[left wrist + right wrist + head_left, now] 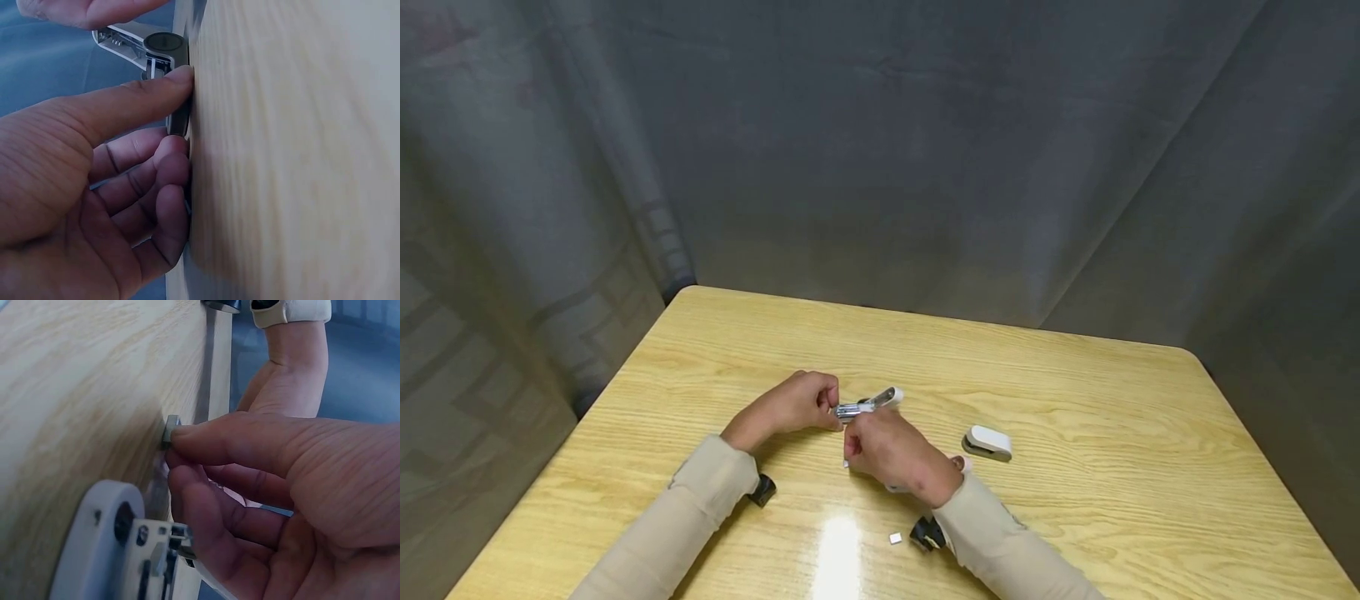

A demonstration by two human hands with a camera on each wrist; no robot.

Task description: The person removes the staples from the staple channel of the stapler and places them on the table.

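My left hand (801, 404) pinches one end of an opened stapler (856, 410), whose white top is swung up to the right. In the left wrist view the thumb and curled fingers of that hand lie around the end of the stapler (165, 47). Just in front of it, my right hand (891, 450) pinches a small grey strip of staples (170, 431) between thumb and forefinger, close above the tabletop. A second white stapler (94, 544), with its metal inside showing, lies beside the right hand; in the head view the right wrist mostly covers it.
Right of my hands a closed white and grey stapler (987, 442) lies on the wooden table (1112, 433). A small whitish rectangular piece (895, 538) lies nearer me, beside the right wrist camera (927, 533). Grey curtains (880, 150) hang behind the table.
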